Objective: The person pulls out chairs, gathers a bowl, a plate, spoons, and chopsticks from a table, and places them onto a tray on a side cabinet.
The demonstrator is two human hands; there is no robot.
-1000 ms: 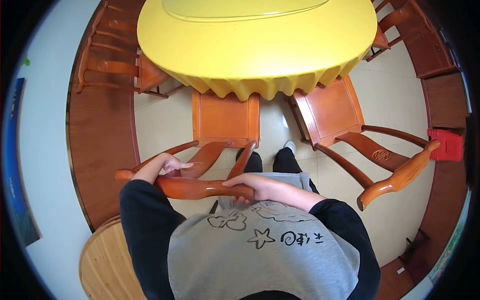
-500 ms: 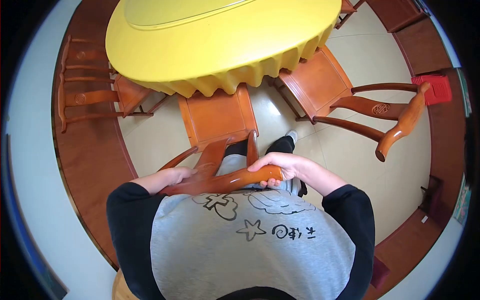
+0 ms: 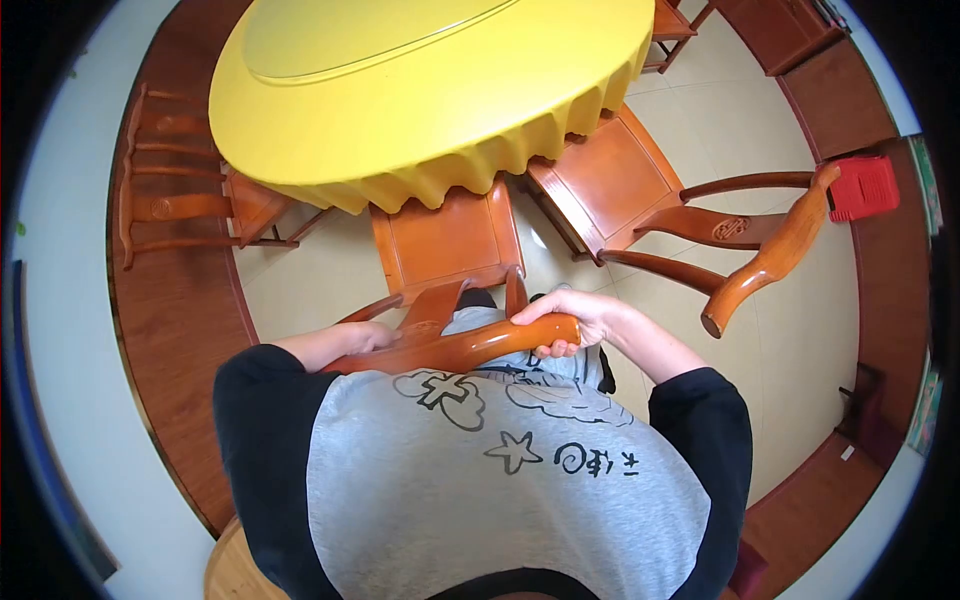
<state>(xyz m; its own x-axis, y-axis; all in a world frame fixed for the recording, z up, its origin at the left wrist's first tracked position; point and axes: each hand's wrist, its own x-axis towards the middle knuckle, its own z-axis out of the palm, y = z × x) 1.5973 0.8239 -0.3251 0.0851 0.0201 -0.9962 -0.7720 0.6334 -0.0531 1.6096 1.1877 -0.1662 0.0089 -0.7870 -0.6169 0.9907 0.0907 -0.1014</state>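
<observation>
Just in front of my body stands a reddish-brown wooden chair [image 3: 448, 235], its seat partly under the edge of the yellow tablecloth [image 3: 420, 110]. My right hand [image 3: 572, 320] is wrapped round the right end of the curved top rail [image 3: 490, 343], thumb above and fingers below. At the rail's left part, my left hand [image 3: 365, 338] is closed on the chair back, with its fingertips partly hidden. The rail lies close against my grey shirt.
Another wooden chair [image 3: 610, 180] stands to the right, its back [image 3: 780, 255] reaching outward. More chairs [image 3: 180, 207] are at the left by the wall. A red plastic object [image 3: 864, 189] lies at the far right. A round wooden surface [image 3: 238, 570] shows at the lower left.
The held chair's top rail sits slightly higher and further right in view, with both hands still on it. The table and the right chair have shifted left in view.
</observation>
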